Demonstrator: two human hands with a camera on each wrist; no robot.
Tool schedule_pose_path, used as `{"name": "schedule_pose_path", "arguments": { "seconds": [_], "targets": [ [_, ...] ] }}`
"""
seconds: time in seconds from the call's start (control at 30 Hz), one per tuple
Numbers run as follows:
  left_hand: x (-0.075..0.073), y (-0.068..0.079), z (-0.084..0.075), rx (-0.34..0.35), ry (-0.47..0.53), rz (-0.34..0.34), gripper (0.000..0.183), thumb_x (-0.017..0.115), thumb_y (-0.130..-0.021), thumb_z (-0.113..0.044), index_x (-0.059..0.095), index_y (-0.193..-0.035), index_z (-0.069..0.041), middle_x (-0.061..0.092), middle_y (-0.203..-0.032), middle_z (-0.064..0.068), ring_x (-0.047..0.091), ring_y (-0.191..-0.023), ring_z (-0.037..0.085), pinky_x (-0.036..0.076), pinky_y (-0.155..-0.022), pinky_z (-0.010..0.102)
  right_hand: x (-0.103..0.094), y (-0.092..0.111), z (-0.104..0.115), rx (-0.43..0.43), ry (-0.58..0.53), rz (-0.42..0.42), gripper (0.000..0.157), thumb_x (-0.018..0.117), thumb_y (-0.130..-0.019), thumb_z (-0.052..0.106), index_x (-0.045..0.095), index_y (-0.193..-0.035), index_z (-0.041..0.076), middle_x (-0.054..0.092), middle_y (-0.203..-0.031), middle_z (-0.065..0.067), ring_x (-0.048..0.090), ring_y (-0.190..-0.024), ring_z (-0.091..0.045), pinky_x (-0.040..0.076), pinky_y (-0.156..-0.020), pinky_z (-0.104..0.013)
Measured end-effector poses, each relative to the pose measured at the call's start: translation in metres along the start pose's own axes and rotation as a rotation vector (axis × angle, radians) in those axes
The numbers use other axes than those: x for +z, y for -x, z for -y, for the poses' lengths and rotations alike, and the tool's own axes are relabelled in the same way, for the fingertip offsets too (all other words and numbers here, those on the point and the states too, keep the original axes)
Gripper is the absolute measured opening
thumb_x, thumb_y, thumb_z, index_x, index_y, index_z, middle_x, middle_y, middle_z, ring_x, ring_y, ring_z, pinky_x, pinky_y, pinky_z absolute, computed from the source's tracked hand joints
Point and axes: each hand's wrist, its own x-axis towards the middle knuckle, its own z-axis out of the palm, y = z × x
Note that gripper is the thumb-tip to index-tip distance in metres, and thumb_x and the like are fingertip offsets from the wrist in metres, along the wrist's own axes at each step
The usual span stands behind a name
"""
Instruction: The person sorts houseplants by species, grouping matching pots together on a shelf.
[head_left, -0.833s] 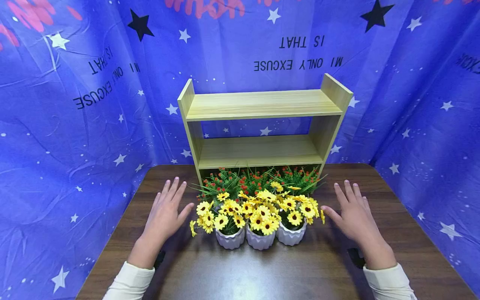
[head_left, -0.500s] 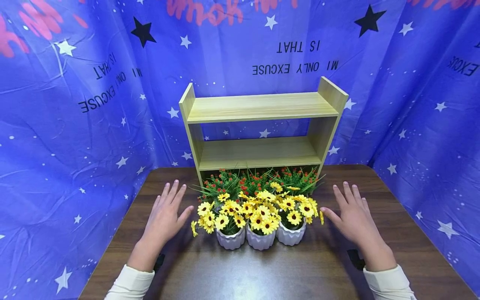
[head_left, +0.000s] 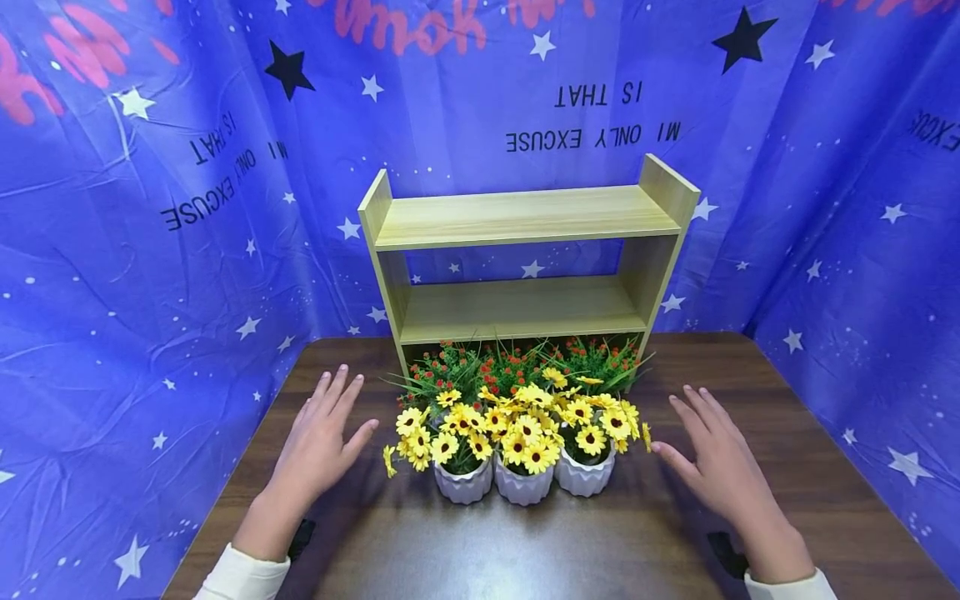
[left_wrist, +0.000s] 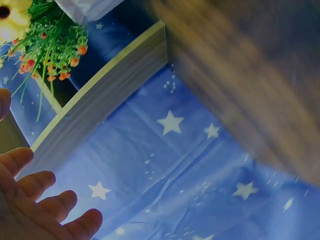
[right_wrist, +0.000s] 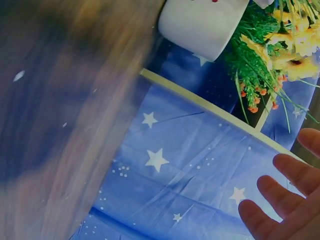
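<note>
Three white pots [head_left: 522,485] of yellow daisy-like flowers [head_left: 527,427] stand in a row on the table. Close behind them are green plants with small red flowers [head_left: 510,365], their pots mostly hidden. To the left of the row is my left hand [head_left: 318,437], fingers straight and spread, holding nothing. My right hand [head_left: 716,458] is on the other side with its fingers extended, its thumb near the rightmost yellow flowers and nothing in its grasp. Both wrist views show loosely extended fingers [left_wrist: 37,185] apart from the plants.
A light wooden two-tier shelf [head_left: 525,217] stands at the back of the brown table [head_left: 465,558], behind the plants. Blue starry cloth [head_left: 150,292] hangs around the back and both sides.
Both hands have drawn slightly outward, away from the flowers, and the right hand has also come a little nearer. The plants and shelf keep their places; the head view shifts slightly.
</note>
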Motion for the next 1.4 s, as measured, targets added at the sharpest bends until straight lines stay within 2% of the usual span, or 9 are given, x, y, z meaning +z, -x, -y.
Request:
{"name": "schedule_pose_path", "arguments": {
  "seconds": [0.2, 0.33, 0.47, 0.63, 0.8, 0.93, 1.07, 1.17, 1.4],
  "targets": [
    [-0.033, -0.020, 0.004, 0.112, -0.055, 0.008, 0.068, 0.070, -0.091, -0.034, 0.046, -0.146, -0.002, 0.033, -0.155, 0.023, 0.027, -0.141, 0.048, 0.030, -0.104, 0.068, -0.004, 0.007, 0.000, -0.018, -0.012, 0.009, 0.066, 0.079, -0.082, 0.037, 0.058, -0.129, -0.004, 0.053, -0.135, -0.027, 0.045, -0.127, -0.047, 0.033, -0.107, -0.055],
    [-0.064, -0.053, 0.001, 0.167, -0.060, 0.040, 0.066, 0.068, -0.093, -0.033, 0.045, -0.147, -0.003, 0.031, -0.157, 0.022, 0.026, -0.142, 0.047, 0.028, -0.106, 0.066, 0.000, 0.011, 0.006, 0.050, -0.084, 0.059, 0.059, 0.082, -0.080, 0.029, 0.061, -0.124, -0.004, 0.060, -0.127, -0.025, 0.055, -0.116, -0.046, 0.042, -0.091, -0.059],
    [-0.089, -0.091, -0.007, 0.250, -0.083, 0.047, 0.063, 0.067, -0.094, -0.030, 0.046, -0.146, -0.002, 0.031, -0.156, 0.023, 0.026, -0.142, 0.047, 0.029, -0.108, 0.063, 0.011, 0.018, 0.012, 0.125, -0.135, 0.102, 0.053, 0.082, -0.082, 0.028, 0.064, -0.119, -0.005, 0.066, -0.117, -0.024, 0.061, -0.109, -0.044, 0.046, -0.088, -0.059],
    [-0.109, -0.129, -0.017, 0.338, -0.091, -0.021, 0.058, 0.068, -0.092, -0.026, 0.051, -0.141, 0.000, 0.037, -0.153, 0.025, 0.031, -0.140, 0.046, 0.030, -0.109, 0.060, 0.026, 0.023, 0.023, 0.190, -0.159, 0.181, 0.044, 0.079, -0.084, 0.033, 0.068, -0.109, -0.001, 0.070, -0.104, -0.015, 0.067, -0.094, -0.033, 0.052, -0.080, -0.052],
    [-0.114, -0.157, -0.022, 0.358, -0.037, -0.115, 0.053, 0.069, -0.091, -0.022, 0.054, -0.137, 0.002, 0.042, -0.149, 0.024, 0.035, -0.138, 0.044, 0.029, -0.112, 0.053, 0.033, 0.029, 0.035, 0.283, -0.221, 0.297, 0.045, 0.075, -0.088, 0.037, 0.068, -0.112, -0.001, 0.070, -0.107, -0.015, 0.066, -0.097, -0.033, 0.052, -0.082, -0.052],
    [-0.111, -0.174, -0.025, 0.339, 0.010, -0.224, 0.050, 0.068, -0.091, -0.019, 0.056, -0.134, 0.001, 0.046, -0.146, 0.021, 0.041, -0.135, 0.041, 0.033, -0.110, 0.053, 0.040, 0.032, 0.044, 0.294, -0.261, 0.302, 0.055, 0.075, -0.088, 0.039, 0.064, -0.123, -0.002, 0.067, -0.119, -0.019, 0.062, -0.111, -0.039, 0.048, -0.091, -0.056],
    [-0.110, -0.185, -0.028, 0.329, 0.015, -0.317, 0.049, 0.068, -0.090, -0.019, 0.058, -0.133, 0.001, 0.049, -0.144, 0.020, 0.045, -0.132, 0.040, 0.038, -0.105, 0.055, 0.046, 0.030, 0.053, 0.355, -0.267, 0.301, 0.053, 0.075, -0.086, 0.043, 0.063, -0.117, 0.002, 0.068, -0.102, -0.012, 0.063, -0.087, -0.026, 0.051, -0.070, -0.041],
    [-0.111, -0.192, -0.031, 0.329, -0.022, -0.318, 0.051, 0.067, -0.090, -0.022, 0.057, -0.134, 0.001, 0.049, -0.144, 0.020, 0.045, -0.132, 0.040, 0.040, -0.103, 0.057, 0.049, 0.028, 0.058, 0.407, -0.282, 0.314, 0.056, 0.075, -0.085, 0.046, 0.060, -0.115, 0.002, 0.065, -0.098, -0.014, 0.060, -0.082, -0.025, 0.047, -0.065, -0.038],
    [-0.113, -0.211, -0.029, 0.233, -0.057, -0.226, 0.065, 0.067, -0.091, -0.037, 0.049, -0.142, -0.001, 0.044, -0.149, 0.019, 0.041, -0.135, 0.040, 0.034, -0.109, 0.054, 0.060, 0.019, 0.068, 0.530, -0.346, 0.312, 0.076, 0.076, -0.083, 0.050, 0.053, -0.129, -0.007, 0.059, -0.124, -0.031, 0.057, -0.114, -0.044, 0.046, -0.093, -0.056]
  ]
}}
